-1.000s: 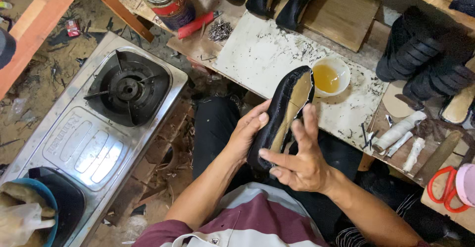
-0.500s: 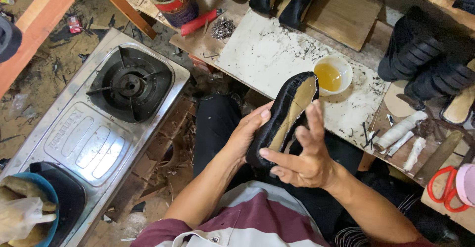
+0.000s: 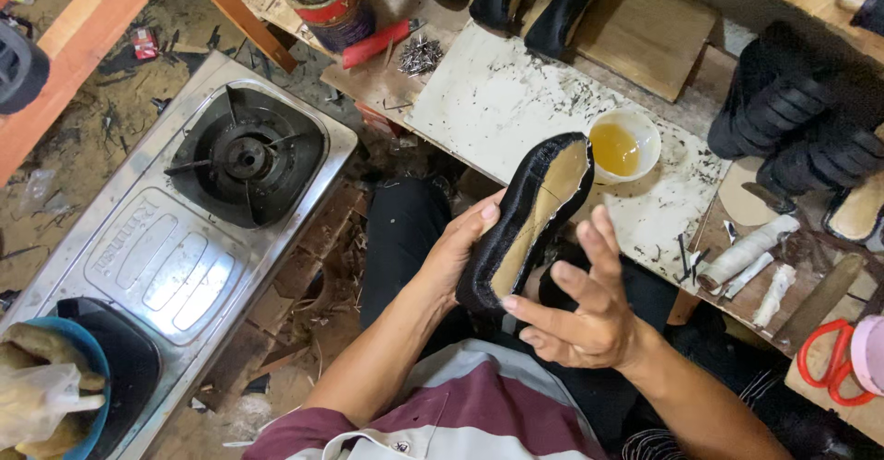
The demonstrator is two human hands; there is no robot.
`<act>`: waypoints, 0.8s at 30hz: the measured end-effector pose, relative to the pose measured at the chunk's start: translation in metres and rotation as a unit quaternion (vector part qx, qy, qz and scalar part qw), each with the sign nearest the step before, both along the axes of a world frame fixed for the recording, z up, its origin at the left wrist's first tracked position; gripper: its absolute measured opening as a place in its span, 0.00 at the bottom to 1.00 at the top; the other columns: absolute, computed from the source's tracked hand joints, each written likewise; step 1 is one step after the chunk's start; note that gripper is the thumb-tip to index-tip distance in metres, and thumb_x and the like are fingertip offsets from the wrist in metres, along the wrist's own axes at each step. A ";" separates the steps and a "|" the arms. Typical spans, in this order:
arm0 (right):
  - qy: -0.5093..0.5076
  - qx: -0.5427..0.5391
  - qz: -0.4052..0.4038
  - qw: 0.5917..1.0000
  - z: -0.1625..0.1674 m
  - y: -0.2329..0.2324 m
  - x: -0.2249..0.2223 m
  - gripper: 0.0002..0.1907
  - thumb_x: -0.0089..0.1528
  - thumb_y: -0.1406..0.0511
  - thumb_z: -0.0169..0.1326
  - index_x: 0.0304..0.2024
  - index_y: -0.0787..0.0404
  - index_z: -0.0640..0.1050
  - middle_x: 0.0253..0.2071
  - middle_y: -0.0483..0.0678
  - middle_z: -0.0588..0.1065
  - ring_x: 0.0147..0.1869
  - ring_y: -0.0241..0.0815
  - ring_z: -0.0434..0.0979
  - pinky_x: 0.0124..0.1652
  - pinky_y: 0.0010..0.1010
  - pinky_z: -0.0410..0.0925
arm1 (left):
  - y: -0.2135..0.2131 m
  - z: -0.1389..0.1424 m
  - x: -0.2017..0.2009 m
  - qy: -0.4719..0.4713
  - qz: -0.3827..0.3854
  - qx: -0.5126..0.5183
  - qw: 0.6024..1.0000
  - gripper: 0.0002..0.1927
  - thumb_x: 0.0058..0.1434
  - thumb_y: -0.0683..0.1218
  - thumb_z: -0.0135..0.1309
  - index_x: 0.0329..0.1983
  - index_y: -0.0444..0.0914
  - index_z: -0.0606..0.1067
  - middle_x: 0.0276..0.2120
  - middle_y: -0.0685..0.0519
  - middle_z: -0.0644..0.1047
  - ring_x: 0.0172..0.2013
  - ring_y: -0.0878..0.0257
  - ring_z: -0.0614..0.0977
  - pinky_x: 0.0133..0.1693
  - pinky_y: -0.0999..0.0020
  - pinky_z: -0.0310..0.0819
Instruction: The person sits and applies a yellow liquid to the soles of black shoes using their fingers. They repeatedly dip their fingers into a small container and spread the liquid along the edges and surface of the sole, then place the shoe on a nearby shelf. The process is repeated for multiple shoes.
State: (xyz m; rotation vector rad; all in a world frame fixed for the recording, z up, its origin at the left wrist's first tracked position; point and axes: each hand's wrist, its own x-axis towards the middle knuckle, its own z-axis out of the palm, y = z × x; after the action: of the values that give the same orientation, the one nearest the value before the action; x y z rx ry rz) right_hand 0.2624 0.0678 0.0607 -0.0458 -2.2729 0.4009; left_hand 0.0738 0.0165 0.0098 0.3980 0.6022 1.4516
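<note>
Head view
Shoe: a black shoe upper (image 3: 529,221) with its tan insole side facing up, held above the lap, just off the near edge of the white board (image 3: 497,101).
Long axis: runs diagonally, one end up toward the bowl of yellow glue (image 3: 623,144), the other down toward the person's body.
Left hand (image 3: 460,248): fingers closed around the shoe's left edge, thumb lying on the rim.
Right hand (image 3: 575,308): fingers spread open, just beside the shoe's lower right side; whether they touch it I cannot tell.
Open room: gas stove (image 3: 184,239) stands well apart on the left; black soles (image 3: 810,119) and white rolls (image 3: 746,253) crowd the right.
</note>
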 end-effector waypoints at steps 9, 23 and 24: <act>-0.011 -0.039 -0.078 0.996 0.000 -0.008 -0.002 0.15 0.70 0.52 0.50 0.51 0.45 0.84 0.81 0.45 0.47 0.85 0.55 0.42 0.80 0.55 0.38 | -0.003 0.001 -0.003 0.110 0.049 0.074 0.990 0.41 0.64 0.56 0.58 0.74 0.30 0.61 0.66 0.43 0.71 0.63 0.57 0.74 0.66 0.62 0.66; -0.009 0.013 -0.142 0.990 0.015 0.021 0.002 0.12 0.69 0.55 0.54 0.49 0.47 0.85 0.77 0.49 0.53 0.83 0.58 0.47 0.78 0.54 0.44 | -0.015 0.009 -0.004 0.168 -0.003 0.115 0.979 0.43 0.61 0.59 0.60 0.74 0.31 0.64 0.68 0.45 0.70 0.68 0.55 0.70 0.70 0.60 0.60; -0.008 0.002 -0.148 0.989 0.016 0.023 0.002 0.13 0.70 0.56 0.53 0.50 0.49 0.85 0.77 0.51 0.53 0.83 0.59 0.47 0.79 0.54 0.45 | -0.015 0.009 -0.004 0.168 -0.006 0.110 0.980 0.44 0.61 0.59 0.61 0.73 0.31 0.64 0.67 0.45 0.70 0.68 0.55 0.71 0.70 0.60 0.61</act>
State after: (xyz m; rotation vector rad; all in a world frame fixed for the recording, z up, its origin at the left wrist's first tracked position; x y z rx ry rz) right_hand 0.2643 0.0907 0.0767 -0.3806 -2.2372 0.2402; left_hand 0.0703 0.0015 0.0186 0.8313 0.7088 1.4539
